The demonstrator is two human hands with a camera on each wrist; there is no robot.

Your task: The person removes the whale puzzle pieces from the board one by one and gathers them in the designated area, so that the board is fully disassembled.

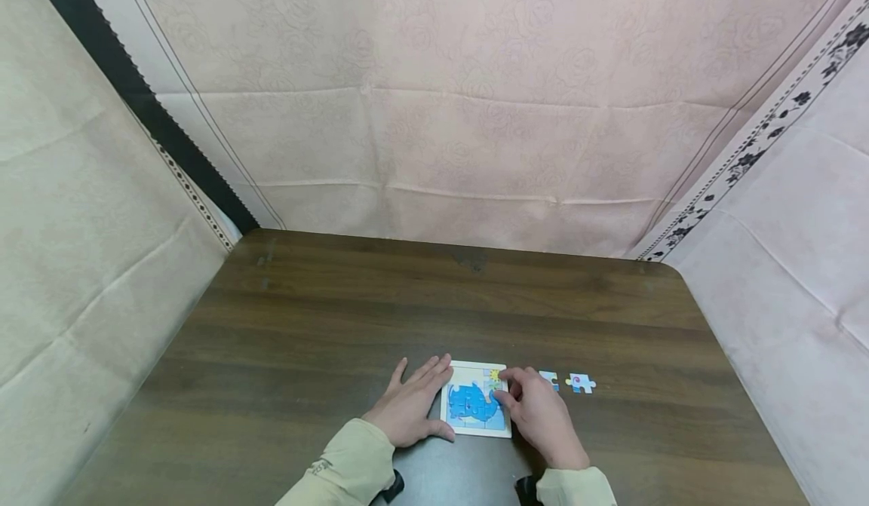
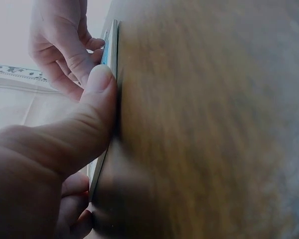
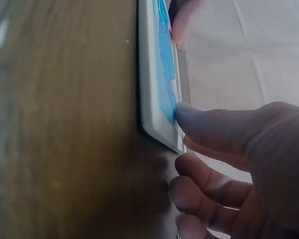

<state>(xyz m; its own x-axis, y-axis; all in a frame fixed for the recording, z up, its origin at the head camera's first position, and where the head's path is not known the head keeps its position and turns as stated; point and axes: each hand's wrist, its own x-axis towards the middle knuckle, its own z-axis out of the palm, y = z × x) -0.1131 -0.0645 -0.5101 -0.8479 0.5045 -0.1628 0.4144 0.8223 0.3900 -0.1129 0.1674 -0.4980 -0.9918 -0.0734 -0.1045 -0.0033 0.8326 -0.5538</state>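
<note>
A white-framed puzzle (image 1: pixel 475 432) with a blue animal picture lies flat on the table. My left hand (image 1: pixel 414 408) is spread along its left side, fingertips at the upper left corner and thumb at the lower left; the left wrist view shows the thumb (image 2: pixel 99 82) against the frame edge. Over the right side, my right hand (image 1: pixel 543 419) touches the puzzle with bent index finger and thumb, slightly apart, near a yellow sun. In the right wrist view its thumb (image 3: pixel 204 124) rests by the blue picture; whether a piece is under the fingertips is hidden.
Two loose puzzle pieces, one partly behind my right hand (image 1: pixel 551 378) and one farther right (image 1: pixel 581 383), lie on the brown wooden table (image 1: pixel 339 295). Pale cloth (image 1: pixel 441 144) hangs behind the table and at both sides.
</note>
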